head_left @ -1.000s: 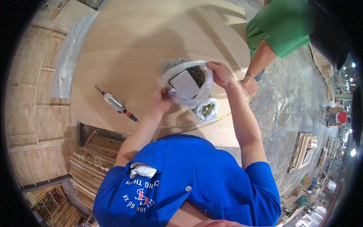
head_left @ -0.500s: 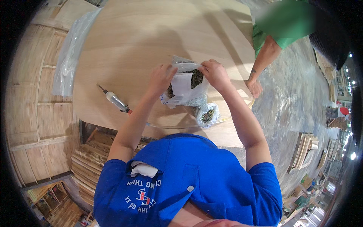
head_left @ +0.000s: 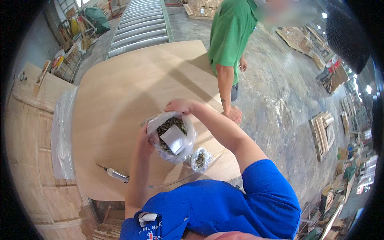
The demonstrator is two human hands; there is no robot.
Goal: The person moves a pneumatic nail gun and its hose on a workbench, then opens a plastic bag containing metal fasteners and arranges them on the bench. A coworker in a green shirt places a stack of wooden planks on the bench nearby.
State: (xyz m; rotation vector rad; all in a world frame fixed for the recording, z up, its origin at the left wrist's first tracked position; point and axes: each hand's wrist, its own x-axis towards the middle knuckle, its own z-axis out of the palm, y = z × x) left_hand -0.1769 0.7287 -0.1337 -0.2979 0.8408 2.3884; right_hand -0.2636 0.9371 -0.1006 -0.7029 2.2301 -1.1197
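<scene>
A clear plastic bag [head_left: 189,131] stands on the pale wooden board [head_left: 132,96], its mouth spread open. Inside are many small dark pieces that look like screws, with a folded white paper [head_left: 173,139] on top. My right hand [head_left: 180,106] is closed on the far edge of the bag's mouth. My left hand [head_left: 147,136] grips the bag's left side; its fingers are partly hidden by the plastic and slightly blurred. Just to the right, near my body, sits a smaller clear bag [head_left: 205,157] with similar small pieces.
A power screwdriver [head_left: 116,174] lies on the board left of my forearm. A thin clear hose [head_left: 168,185] runs along the near side. Clear plastic sheeting [head_left: 64,136] hangs at the left edge. A person in green [head_left: 229,36] leans a hand on the right edge; a roller conveyor [head_left: 138,26] lies beyond.
My view has tipped up and turned, bringing in the conveyor and more of the other person. My right hand has moved to the bag's far rim, and the mouth is wider and rounder.
</scene>
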